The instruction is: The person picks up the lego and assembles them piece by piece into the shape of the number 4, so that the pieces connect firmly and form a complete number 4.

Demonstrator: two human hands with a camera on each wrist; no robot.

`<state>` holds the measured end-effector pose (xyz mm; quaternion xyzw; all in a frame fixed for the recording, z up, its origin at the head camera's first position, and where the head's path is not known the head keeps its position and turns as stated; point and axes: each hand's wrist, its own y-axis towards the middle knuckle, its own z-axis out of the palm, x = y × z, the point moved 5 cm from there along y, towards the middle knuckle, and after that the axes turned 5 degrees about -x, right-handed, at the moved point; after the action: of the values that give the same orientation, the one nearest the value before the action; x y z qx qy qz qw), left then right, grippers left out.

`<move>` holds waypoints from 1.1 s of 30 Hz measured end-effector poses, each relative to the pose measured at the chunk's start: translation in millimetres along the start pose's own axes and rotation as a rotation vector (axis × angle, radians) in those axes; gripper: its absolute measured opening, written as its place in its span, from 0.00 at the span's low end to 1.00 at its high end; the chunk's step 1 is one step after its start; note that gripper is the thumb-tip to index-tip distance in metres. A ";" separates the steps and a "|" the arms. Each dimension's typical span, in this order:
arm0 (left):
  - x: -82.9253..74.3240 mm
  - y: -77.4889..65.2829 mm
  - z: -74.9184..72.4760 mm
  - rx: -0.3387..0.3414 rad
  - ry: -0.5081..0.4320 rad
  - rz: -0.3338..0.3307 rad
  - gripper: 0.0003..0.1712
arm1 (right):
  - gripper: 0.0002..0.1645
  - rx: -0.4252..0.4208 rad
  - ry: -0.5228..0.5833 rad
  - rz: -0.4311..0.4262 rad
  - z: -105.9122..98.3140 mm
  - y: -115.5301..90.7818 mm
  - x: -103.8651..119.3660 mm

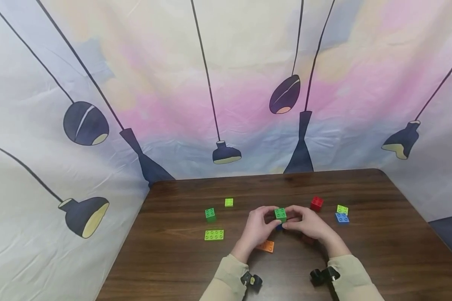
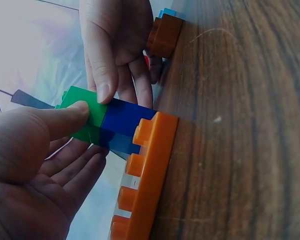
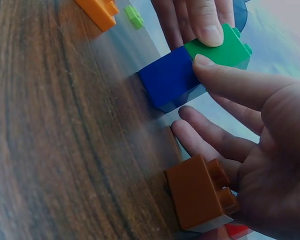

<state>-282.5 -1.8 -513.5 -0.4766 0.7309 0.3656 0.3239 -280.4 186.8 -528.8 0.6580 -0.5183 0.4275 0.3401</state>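
A green building brick (image 1: 280, 215) sits on top of a dark blue brick (image 3: 171, 79), and the two form a small stack at the middle of the table. My left hand (image 1: 257, 228) pinches the green brick from the left, thumb on its near face. From the other side my right hand (image 1: 308, 223) grips the stack, its thumb where green meets blue. The blue brick's lower end is right at the tabletop. Close in front of the left hand lies a long orange brick (image 1: 266, 246), partly covered by it. A brown brick (image 3: 195, 195) stands beneath the right hand's fingers.
Left on the wooden table (image 1: 165, 267) are a green brick (image 1: 210, 215), a small lime brick (image 1: 229, 202) and a long lime brick (image 1: 214, 235). To the right are a red brick (image 1: 317, 203), another lime brick (image 1: 342, 209) and a lighter blue brick (image 1: 342, 218). A printed cloth hangs behind.
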 end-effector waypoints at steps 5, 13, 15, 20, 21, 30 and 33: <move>1.2 0.7 -0.7 -0.002 -0.030 -0.027 0.19 | 0.26 -0.005 0.019 0.015 -0.8 0.5 -1.2; 2.5 -1.3 -2.6 -0.026 -0.081 -0.095 0.21 | 0.25 -0.011 0.008 0.020 2.5 -0.1 -0.7; 2.3 -1.2 -2.9 -0.031 -0.094 -0.110 0.21 | 0.24 -0.019 0.000 0.028 2.1 -0.1 -0.5; 0.4 1.5 -3.9 -0.010 -0.104 -0.099 0.21 | 0.23 -0.029 -0.011 0.029 0.5 -0.2 -0.6; 0.4 2.1 -4.4 0.000 -0.106 -0.094 0.21 | 0.23 -0.027 -0.012 0.028 0.4 -0.5 -0.7; 5.5 2.7 -14.3 0.076 -0.120 -0.065 0.25 | 0.23 -0.032 0.003 0.034 0.8 -2.4 0.4; 8.8 1.2 -18.0 0.076 -0.125 -0.074 0.23 | 0.23 -0.026 -0.002 0.035 1.2 -2.5 1.2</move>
<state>-288.8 -20.7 -511.0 -0.4671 0.7043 0.3545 0.4001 -277.6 185.8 -528.2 0.6449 -0.5354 0.4260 0.3406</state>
